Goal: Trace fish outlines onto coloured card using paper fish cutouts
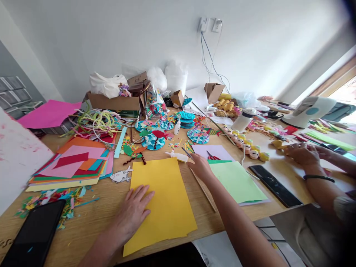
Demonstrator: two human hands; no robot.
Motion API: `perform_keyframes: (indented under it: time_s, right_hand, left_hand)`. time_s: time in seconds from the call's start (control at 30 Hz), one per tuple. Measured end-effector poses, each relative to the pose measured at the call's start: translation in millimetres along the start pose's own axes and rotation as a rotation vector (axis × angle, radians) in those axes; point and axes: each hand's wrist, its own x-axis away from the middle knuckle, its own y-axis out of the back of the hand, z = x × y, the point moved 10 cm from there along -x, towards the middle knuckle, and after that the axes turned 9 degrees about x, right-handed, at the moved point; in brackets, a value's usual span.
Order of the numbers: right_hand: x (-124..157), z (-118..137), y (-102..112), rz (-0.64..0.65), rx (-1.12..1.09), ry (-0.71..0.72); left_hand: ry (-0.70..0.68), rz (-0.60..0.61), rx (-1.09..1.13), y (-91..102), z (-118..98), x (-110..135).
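My left hand (133,212) lies flat and open on the lower left part of a yellow paper sheet (167,200) on the wooden table (91,218). My right hand (200,167) reaches forward to the sheet's far right corner. Its fingers are closed on the end of a small white glue bottle (178,156) lying on its side. A thin grey pencil tip (185,151) sticks out just beyond that hand. A long wooden stick (204,191) lies under my right wrist, and a light green sheet (236,181) is to its right.
A stack of coloured papers (72,165) and paper scraps (55,200) lie at the left, with a black tablet (33,233) near the edge. Red scissors (213,157), paper fish crafts (152,139) and boxes (114,100) sit further back. Another person's hand (302,154) works at the right beside a black phone (276,185).
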Motion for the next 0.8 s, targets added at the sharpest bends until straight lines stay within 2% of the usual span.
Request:
perform_keyframes:
  time_s: [0.13,0.33,0.63,0.8]
  right_hand:
    - [-27,6,-12,0.061,0.029,0.051]
    - [-39,8,-26,0.119,0.067,0.068]
    - [-48,-10,-8,0.058,0.074,0.022]
    - [-30,1,3,0.021,0.017,0.047]
  left_hand:
    - [0.039,0.005,-0.005,-4.9,4,7]
    - [0.049,-0.003,-0.037,-17.2,8,11]
    - [0.027,-0.008,-0.032,-17.4,2,1]
    - [0.015,-0.013,-0.013,-18.5,-5,-4]
